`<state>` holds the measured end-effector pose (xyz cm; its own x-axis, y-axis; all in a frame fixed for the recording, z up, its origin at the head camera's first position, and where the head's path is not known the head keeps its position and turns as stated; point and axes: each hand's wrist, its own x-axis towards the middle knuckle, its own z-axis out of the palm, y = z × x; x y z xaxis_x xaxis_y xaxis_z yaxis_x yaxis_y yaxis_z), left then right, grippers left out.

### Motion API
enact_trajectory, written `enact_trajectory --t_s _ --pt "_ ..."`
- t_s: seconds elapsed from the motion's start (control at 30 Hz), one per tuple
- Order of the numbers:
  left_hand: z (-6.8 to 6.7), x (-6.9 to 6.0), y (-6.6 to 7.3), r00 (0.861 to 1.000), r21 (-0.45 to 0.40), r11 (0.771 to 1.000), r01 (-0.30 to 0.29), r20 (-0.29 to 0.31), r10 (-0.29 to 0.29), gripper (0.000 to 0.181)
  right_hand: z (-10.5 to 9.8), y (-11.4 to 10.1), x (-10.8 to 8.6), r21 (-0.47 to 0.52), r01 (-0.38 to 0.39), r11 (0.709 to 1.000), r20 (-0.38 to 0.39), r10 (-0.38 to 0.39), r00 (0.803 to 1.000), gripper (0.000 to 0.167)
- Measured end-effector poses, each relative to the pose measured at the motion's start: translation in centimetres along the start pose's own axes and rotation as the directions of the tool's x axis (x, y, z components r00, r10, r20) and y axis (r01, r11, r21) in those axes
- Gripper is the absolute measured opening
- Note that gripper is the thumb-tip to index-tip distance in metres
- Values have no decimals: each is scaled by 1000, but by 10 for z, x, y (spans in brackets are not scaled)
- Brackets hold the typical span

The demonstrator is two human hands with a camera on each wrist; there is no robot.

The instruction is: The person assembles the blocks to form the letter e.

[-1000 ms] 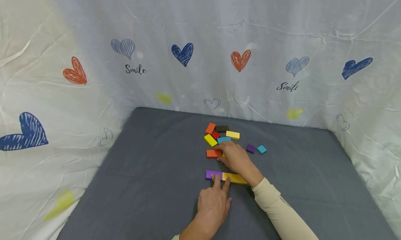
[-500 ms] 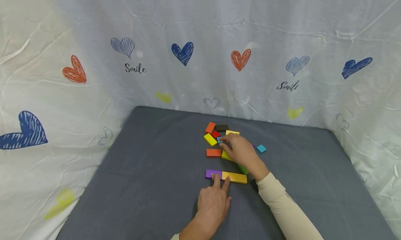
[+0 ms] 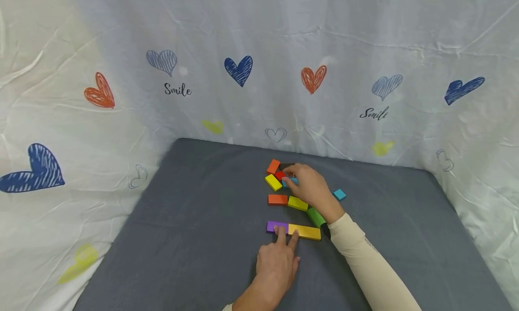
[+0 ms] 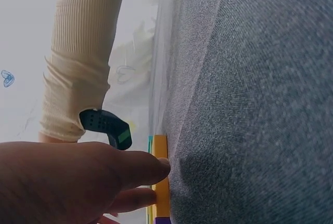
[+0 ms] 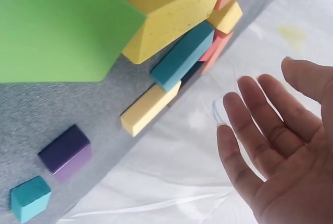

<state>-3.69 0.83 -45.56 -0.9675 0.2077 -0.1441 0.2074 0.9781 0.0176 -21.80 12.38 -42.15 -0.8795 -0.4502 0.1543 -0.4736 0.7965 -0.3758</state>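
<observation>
In the head view, my left hand [image 3: 273,266] touches a purple block [image 3: 270,226] and a longer orange-yellow block [image 3: 311,232] with two straight fingers. These blocks lie end to end. My right hand [image 3: 310,185] is over the far group of blocks; the right wrist view shows its fingers loosely bent, holding nothing. Nearest to it are a blue block [image 5: 182,55] and a pale yellow block [image 5: 148,109], which the hand hides in the head view. An orange-red block [image 3: 277,200], a yellow block [image 3: 298,203] and a green block [image 3: 316,217] form a curved row between the hands.
Behind lie another orange-red block [image 3: 273,166], a small red block [image 3: 279,175], a bright yellow block [image 3: 273,182] and a partly hidden dark block [image 3: 287,166]. To the right sit a dark purple block [image 5: 65,151] and a light blue block [image 3: 339,194]. White curtains surround the grey surface [image 3: 202,221].
My right hand has moved away from the curved row toward the back, uncovering the yellow and green blocks and covering the pale yellow one. The left hand has stayed in place.
</observation>
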Motion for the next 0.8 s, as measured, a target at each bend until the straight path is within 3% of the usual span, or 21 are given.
enact_trajectory --t_s 0.53,0.8 --pt "-1 2 0 999 -21 1000 17 44 -16 62 17 -6 25 -78 6 997 99 1 995 38" --pt "0 0 -1 1000 -1 1000 2 -13 -2 61 26 -9 31 -150 34 988 151 -11 988 34"
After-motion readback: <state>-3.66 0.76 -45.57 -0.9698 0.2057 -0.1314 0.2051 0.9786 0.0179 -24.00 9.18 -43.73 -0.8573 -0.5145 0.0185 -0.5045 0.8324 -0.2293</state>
